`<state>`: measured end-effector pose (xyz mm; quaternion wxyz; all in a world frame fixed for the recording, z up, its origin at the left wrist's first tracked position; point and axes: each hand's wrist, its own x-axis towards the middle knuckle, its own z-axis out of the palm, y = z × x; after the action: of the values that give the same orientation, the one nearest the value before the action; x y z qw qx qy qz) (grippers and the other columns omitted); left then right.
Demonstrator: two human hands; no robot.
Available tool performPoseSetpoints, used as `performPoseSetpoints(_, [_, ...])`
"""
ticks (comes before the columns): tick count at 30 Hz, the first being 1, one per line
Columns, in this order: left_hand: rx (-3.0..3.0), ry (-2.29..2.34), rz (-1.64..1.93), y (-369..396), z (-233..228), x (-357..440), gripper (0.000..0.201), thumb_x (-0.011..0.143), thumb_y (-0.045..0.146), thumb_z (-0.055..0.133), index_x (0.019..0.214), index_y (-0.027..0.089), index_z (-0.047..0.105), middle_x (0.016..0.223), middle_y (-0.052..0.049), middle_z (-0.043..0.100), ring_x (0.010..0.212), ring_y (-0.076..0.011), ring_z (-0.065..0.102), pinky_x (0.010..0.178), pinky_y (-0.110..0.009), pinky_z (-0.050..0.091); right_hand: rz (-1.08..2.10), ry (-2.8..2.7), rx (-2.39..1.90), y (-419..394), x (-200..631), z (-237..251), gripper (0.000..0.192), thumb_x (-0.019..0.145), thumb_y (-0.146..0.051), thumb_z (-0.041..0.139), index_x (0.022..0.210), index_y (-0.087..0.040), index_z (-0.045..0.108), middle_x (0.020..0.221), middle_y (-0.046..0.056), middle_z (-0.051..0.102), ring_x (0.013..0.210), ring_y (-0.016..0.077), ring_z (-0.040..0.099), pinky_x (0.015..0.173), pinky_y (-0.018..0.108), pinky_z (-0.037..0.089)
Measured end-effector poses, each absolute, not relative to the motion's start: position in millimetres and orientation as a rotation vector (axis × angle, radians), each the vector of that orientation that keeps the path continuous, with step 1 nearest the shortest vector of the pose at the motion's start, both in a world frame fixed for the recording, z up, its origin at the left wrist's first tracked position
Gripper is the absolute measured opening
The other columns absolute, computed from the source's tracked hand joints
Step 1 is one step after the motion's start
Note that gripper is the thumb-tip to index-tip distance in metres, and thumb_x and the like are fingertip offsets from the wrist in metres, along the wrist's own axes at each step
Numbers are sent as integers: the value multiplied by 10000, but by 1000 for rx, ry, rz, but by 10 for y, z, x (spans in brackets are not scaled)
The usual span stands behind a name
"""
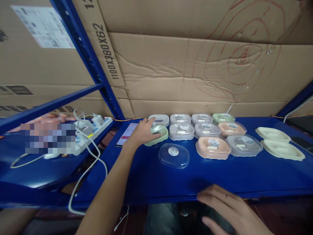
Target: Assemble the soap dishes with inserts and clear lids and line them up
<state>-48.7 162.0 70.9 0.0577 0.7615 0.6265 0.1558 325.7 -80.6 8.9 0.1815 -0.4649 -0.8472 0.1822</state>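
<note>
My left hand (144, 130) reaches over the left end of the rows, fingers spread. Its thumb lies over a light green lidded box (157, 138), and the fingertips overlap the near edge of a grey box (161, 120) behind it. Whether it grips either box is unclear. A loose clear plastic lid (179, 160) with a round label lies in front. My right hand (227, 205) hovers by the table's front edge, fingers stretched and thumb apart. Beneath it is a dark shape I cannot make out. Ahead of it sits a peach box (207, 152) under a clear lid.
Several more lidded boxes, including a grey one (249, 149), stand in rows towards the cardboard wall (158, 68). Two cream trays (297, 153) lie at the right. A phone (121, 141) lies left of my hand. White cables and a power strip (81, 146) occupy the left table.
</note>
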Motion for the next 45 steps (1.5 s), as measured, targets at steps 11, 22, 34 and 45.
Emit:
performPoseSetpoints(11, [2245,1616,490,1586,761,-449,958,811,713,743,1601,197,575,1601,-179,644,1467,-408,620,1229,-483,485,81,-2518,-1252,417,2490,285,679,1060,-473,702,1672,-234,529,1666,238,556,1549,454,547,1241,729,486])
performPoseSetpoints(22, [2112,1514,488,1566,794,-459,911,801,741,778,1545,236,634,1582,-140,685,1421,-395,671,1184,-470,529,389,-2374,-1218,246,2675,394,667,946,-461,832,1565,-314,635,1559,129,629,1407,335,666,1200,545,580])
performPoseSetpoints(34, [1938,1445,360,1500,900,-545,828,826,812,726,1435,252,695,1091,-62,823,1026,-323,787,763,-359,604,406,-2441,-1194,196,2721,279,726,896,-421,859,1581,-326,639,1625,131,598,1506,371,595,1254,578,533])
performPoseSetpoints(45, [2295,1813,474,1622,721,-623,962,825,706,799,1611,207,557,1479,-206,686,1407,-433,646,1169,-499,512,364,-2133,-944,391,2698,634,667,894,-394,858,1523,-327,646,1526,124,652,1374,331,684,1162,526,589])
